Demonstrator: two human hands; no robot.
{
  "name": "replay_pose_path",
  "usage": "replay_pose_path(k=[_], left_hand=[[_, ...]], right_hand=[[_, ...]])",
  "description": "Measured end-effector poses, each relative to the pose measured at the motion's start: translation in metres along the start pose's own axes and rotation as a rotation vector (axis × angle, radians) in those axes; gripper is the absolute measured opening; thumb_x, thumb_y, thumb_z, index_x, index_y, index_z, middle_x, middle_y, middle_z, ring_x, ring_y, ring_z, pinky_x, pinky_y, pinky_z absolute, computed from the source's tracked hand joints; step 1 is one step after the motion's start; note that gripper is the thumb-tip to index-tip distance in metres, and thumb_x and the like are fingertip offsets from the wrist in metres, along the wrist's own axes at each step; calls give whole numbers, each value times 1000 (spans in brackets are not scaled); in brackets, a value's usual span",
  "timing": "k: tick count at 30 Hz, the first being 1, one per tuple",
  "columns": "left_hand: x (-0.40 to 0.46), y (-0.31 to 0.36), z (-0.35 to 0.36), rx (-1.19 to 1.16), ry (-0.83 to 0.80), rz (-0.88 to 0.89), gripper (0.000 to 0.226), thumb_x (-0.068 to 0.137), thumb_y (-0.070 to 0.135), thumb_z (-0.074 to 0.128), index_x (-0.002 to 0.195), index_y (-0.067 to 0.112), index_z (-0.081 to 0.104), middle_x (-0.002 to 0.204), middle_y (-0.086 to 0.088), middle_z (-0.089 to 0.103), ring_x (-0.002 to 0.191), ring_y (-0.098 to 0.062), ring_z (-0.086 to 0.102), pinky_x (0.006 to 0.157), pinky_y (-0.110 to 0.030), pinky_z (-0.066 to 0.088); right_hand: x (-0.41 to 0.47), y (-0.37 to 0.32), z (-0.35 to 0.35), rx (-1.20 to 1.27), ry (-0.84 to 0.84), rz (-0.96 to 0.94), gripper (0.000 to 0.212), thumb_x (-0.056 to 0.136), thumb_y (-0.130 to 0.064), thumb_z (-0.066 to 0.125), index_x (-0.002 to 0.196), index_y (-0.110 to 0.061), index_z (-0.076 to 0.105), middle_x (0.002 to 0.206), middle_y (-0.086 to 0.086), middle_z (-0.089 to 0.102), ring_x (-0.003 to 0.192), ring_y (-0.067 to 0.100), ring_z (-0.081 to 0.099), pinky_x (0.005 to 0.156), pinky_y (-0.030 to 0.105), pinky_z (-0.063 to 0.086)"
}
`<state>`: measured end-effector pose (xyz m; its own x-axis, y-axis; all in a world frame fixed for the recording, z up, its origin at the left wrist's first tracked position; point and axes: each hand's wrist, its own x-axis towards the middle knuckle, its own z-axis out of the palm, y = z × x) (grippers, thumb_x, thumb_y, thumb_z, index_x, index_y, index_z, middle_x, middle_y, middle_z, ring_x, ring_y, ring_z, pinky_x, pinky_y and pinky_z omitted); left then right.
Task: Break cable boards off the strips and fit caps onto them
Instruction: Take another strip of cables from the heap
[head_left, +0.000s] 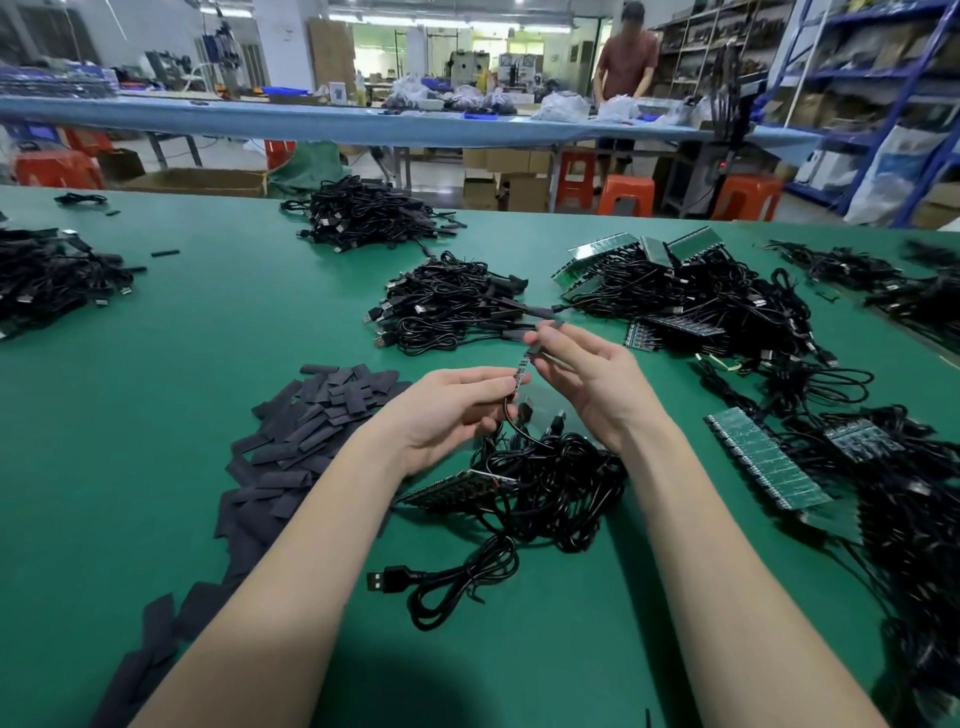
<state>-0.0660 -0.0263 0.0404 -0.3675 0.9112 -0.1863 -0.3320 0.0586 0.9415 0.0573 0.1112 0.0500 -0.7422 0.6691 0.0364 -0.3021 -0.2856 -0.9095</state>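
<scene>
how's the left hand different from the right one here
The left hand pinches the board near its cable end; the right hand pinches a black cap. The left sits lower and nearer; the right is raised, farther out. Both work above the cable tangle.
</scene>
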Motion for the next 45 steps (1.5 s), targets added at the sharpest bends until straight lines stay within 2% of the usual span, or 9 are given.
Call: replay_pose_path(k=[3, 6, 10, 15, 23, 32, 36, 41, 45], left_hand=[[0, -1, -2, -1, -3, -16, 25, 91, 9, 67, 115, 5, 74, 84, -3, 72, 74, -9, 65, 62, -15, 51], [1, -2, -3, -8, -5, -22, 26, 90, 8, 68, 115, 4, 73, 84, -3, 72, 73, -8, 65, 60, -15, 52], [1, -2, -2, -1, -20, -31, 26, 88, 8, 68, 113, 3, 73, 80, -2, 71, 69, -7, 64, 59, -13, 51], [1, -3, -2, 41, -26, -30, 21, 93, 7, 64, 113, 4, 73, 80, -1, 71, 70, -7, 63, 59, -14, 51], [-3, 2, -2, 134, -50, 61, 20, 87, 8, 70, 106, 5, 74, 74, 0, 68, 67, -8, 61, 62, -16, 50], [-7, 9, 0, 29, -68, 125, 16, 79, 15, 71, 92, 9, 65, 72, 2, 66, 64, -5, 59, 56, -12, 46], [-8, 11, 0, 110, -37, 161, 22, 75, 17, 75, 91, 9, 64, 75, 2, 70, 64, -6, 60, 57, -13, 46], [-9, 11, 5, 187, -47, 261, 23, 74, 24, 77, 89, 10, 65, 73, 0, 71, 65, -8, 63, 60, -16, 50], [-7, 16, 7, 404, 22, 460, 13, 78, 18, 83, 88, 15, 75, 81, -7, 77, 74, -17, 73, 75, -27, 59]], right_hand=[[0, 3, 0, -1, 11, -27, 7, 87, -6, 74, 92, -3, 76, 93, 10, 76, 83, 13, 70, 78, 19, 57], [-3, 7, 2, -27, 31, -56, 7, 86, -4, 75, 82, -7, 79, 90, 10, 76, 83, 14, 71, 79, 20, 58], [-6, 9, 0, -67, 83, -86, 18, 84, -2, 77, 100, 5, 73, 85, 11, 77, 78, 14, 72, 76, 20, 58], [-10, 9, -1, -119, 105, -96, 18, 82, -3, 79, 99, 3, 73, 82, 12, 77, 77, 15, 72, 79, 22, 58], [-18, -6, -15, -58, -95, 68, 20, 73, -12, 78, 91, -4, 75, 90, 10, 77, 83, 13, 74, 74, 17, 57], [-24, -8, -4, 0, -216, -112, 14, 76, -8, 77, 87, -16, 76, 99, 11, 77, 87, 15, 73, 84, 23, 56], [-25, -6, 2, -96, -216, -77, 17, 68, -17, 84, 84, -19, 78, 95, 13, 77, 83, 16, 73, 81, 24, 57], [-25, -12, -2, -33, -218, -2, 9, 74, -12, 78, 82, -16, 78, 93, 13, 77, 83, 16, 73, 78, 19, 57], [-21, -9, -2, 63, -93, -14, 11, 76, -11, 77, 85, -7, 75, 91, 11, 76, 83, 15, 73, 77, 18, 56]])
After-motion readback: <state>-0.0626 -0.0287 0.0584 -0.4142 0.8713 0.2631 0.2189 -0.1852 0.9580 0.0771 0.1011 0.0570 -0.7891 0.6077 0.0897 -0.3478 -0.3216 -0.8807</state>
